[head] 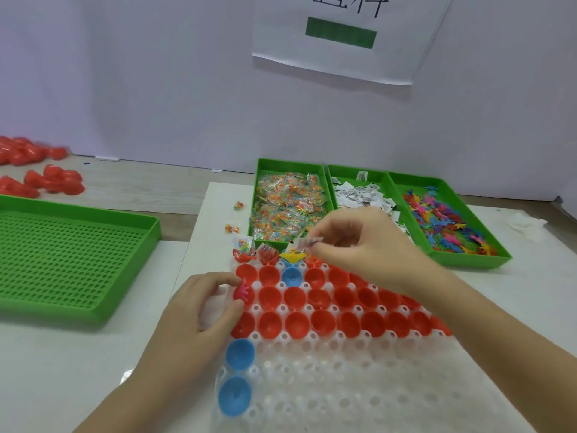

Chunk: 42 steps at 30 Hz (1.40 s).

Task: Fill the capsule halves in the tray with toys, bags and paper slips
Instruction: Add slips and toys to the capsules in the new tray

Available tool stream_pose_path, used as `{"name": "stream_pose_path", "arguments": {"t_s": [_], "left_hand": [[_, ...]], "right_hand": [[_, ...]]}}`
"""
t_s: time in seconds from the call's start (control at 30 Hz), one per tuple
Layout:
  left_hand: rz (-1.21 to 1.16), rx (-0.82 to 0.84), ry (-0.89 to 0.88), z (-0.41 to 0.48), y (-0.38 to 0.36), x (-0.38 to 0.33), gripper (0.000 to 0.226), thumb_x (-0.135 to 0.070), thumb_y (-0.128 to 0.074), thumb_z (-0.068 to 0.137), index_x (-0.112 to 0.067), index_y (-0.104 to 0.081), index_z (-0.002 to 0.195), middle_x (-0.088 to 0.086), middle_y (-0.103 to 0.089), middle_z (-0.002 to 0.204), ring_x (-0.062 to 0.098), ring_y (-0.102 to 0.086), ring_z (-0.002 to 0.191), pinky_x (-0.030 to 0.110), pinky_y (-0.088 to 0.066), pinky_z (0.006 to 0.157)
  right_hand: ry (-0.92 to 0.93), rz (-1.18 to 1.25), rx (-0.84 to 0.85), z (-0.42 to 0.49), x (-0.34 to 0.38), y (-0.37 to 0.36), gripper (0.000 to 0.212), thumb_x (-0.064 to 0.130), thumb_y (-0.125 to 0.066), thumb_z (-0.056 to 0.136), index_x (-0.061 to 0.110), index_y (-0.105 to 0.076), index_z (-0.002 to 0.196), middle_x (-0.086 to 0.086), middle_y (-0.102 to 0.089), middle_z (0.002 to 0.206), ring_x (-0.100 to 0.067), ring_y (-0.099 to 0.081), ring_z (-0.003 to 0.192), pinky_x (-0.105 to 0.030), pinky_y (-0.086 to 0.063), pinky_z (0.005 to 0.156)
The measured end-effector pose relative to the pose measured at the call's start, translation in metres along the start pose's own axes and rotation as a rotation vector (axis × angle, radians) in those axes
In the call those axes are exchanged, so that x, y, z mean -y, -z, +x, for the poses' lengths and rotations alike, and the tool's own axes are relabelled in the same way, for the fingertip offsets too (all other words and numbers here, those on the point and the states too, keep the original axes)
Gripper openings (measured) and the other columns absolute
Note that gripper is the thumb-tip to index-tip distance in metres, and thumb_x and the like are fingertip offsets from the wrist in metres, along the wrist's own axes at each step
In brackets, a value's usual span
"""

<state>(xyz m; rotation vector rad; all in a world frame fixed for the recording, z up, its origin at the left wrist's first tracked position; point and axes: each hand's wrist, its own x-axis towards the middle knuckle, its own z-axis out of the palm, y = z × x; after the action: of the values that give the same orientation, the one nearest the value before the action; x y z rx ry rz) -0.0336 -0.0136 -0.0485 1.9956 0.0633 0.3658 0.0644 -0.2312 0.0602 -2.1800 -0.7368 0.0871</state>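
The clear tray [312, 385] lies nearest on the desk [62, 370], its cups keeping the red capsule halves [323, 321] mouth-up for loading. The left hand [199, 310] has its fingers [223, 278] curled round a pink toy [243, 292] at a row's left end, probably about to seat it. Farther off, the right hand [359, 245] pinches a paper slip [307, 242] above the far row. Green supply bins [462, 260] sit just beyond, within reach.

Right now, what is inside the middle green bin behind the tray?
White printed paper slips lie heaped in the middle green bin. The right hand covers its near end, so what lies there cannot be seen.
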Motion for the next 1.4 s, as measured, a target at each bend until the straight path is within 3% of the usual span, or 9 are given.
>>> {"name": "stream_pose_path", "arguments": {"t_s": [0.2, 0.3, 0.43, 0.53, 0.77, 1.0, 1.17, 1.33, 1.4], "left_hand": [[0.009, 0.005, -0.003, 0.001, 0.001, 0.002, 0.026, -0.04, -0.061, 0.076, -0.048, -0.06, 0.1, -0.023, -0.059, 0.103, -0.002, -0.054, 0.104, 0.023, -0.04, 0.086], [-0.002, -0.002, 0.002, 0.001, 0.0, 0.003, 0.025, -0.04, -0.062, 0.076, -0.047, -0.06, 0.1, -0.023, -0.059, 0.103, -0.002, -0.054, 0.103, 0.026, -0.042, 0.086], [0.014, 0.007, -0.002, 0.002, 0.0, 0.005, 0.027, -0.048, -0.06, 0.074, -0.048, -0.059, 0.101, -0.023, -0.059, 0.105, -0.002, -0.054, 0.105, 0.026, -0.042, 0.087], [0.019, 0.008, -0.008, 0.002, 0.001, 0.004, 0.032, -0.058, -0.053, 0.07, -0.052, -0.057, 0.102, -0.024, -0.058, 0.105, -0.002, -0.054, 0.106, 0.023, -0.04, 0.085], [0.012, 0.002, 0.005, 0.002, 0.0, 0.003, 0.03, -0.053, -0.057, 0.073, -0.05, -0.058, 0.103, -0.024, -0.057, 0.104, -0.002, -0.054, 0.104, 0.028, -0.044, 0.088], [0.02, 0.007, -0.015, 0.001, 0.001, 0.001, 0.032, -0.057, -0.054, 0.071, -0.049, -0.058, 0.102, -0.024, -0.058, 0.103, -0.001, -0.055, 0.103, 0.027, -0.043, 0.085], [0.028, 0.003, -0.005, 0.001, 0.002, 0.001, 0.029, -0.052, -0.057, 0.074, -0.048, -0.058, 0.102, -0.024, -0.057, 0.104, -0.001, -0.054, 0.104, 0.028, -0.043, 0.087], [0.025, 0.002, 0.015, 0.001, 0.002, 0.0, 0.024, -0.041, -0.062, 0.077, -0.046, -0.061, 0.1, -0.024, -0.058, 0.104, -0.001, -0.055, 0.103, 0.03, -0.045, 0.089], [0.028, 0.006, 0.02, 0.0, 0.002, 0.0, 0.025, -0.042, -0.063, 0.077, -0.044, -0.061, 0.102, -0.024, -0.059, 0.105, -0.002, -0.055, 0.104, 0.03, -0.045, 0.089]], "right_hand": [[0.102, -0.234, 0.252, 0.014, 0.018, -0.045, 0.019, 0.019, -0.063, 0.091, 0.022, -0.075, 0.106, 0.021, -0.05, 0.067, 0.012, -0.048, 0.067, -0.005, -0.035, 0.064], [0.081, -0.231, 0.293, 0.02, 0.018, -0.052, 0.025, 0.019, -0.062, 0.092, 0.024, -0.071, 0.115, 0.018, -0.052, 0.069, 0.01, -0.049, 0.067, -0.006, -0.035, 0.064], [0.051, -0.159, 0.318, 0.023, 0.017, -0.061, 0.022, 0.018, -0.065, 0.087, 0.024, -0.067, 0.109, 0.013, -0.062, 0.077, 0.002, -0.052, 0.065, -0.015, -0.043, 0.065], [0.042, -0.157, 0.328, 0.025, 0.017, -0.066, 0.015, 0.021, -0.063, 0.088, 0.029, -0.069, 0.099, 0.018, -0.059, 0.068, 0.004, -0.052, 0.061, -0.019, -0.044, 0.06], [0.091, -0.153, 0.368, 0.03, 0.016, -0.065, 0.013, 0.014, -0.067, 0.084, 0.019, -0.072, 0.095, 0.015, -0.064, 0.078, 0.013, -0.053, 0.064, -0.006, -0.037, 0.059], [0.11, -0.194, 0.443, 0.029, 0.017, -0.066, 0.016, 0.013, -0.068, 0.084, 0.026, -0.068, 0.093, 0.016, -0.064, 0.079, 0.008, -0.054, 0.065, -0.009, -0.039, 0.061], [0.209, -0.375, 0.302, 0.03, 0.017, -0.07, 0.018, 0.024, -0.069, 0.083, 0.025, -0.066, 0.101, 0.013, -0.05, 0.083, -0.005, -0.048, 0.08, -0.03, -0.046, 0.075], [0.172, -0.419, 0.284, 0.031, 0.017, -0.061, 0.038, 0.037, -0.073, 0.078, 0.033, -0.058, 0.113, 0.018, -0.042, 0.082, -0.004, -0.045, 0.082, -0.03, -0.046, 0.075], [0.136, -0.363, 0.321, 0.036, 0.016, -0.047, 0.039, 0.037, -0.078, 0.073, 0.036, -0.06, 0.108, 0.015, -0.05, 0.088, 0.002, -0.049, 0.08, -0.017, -0.043, 0.07]]}}
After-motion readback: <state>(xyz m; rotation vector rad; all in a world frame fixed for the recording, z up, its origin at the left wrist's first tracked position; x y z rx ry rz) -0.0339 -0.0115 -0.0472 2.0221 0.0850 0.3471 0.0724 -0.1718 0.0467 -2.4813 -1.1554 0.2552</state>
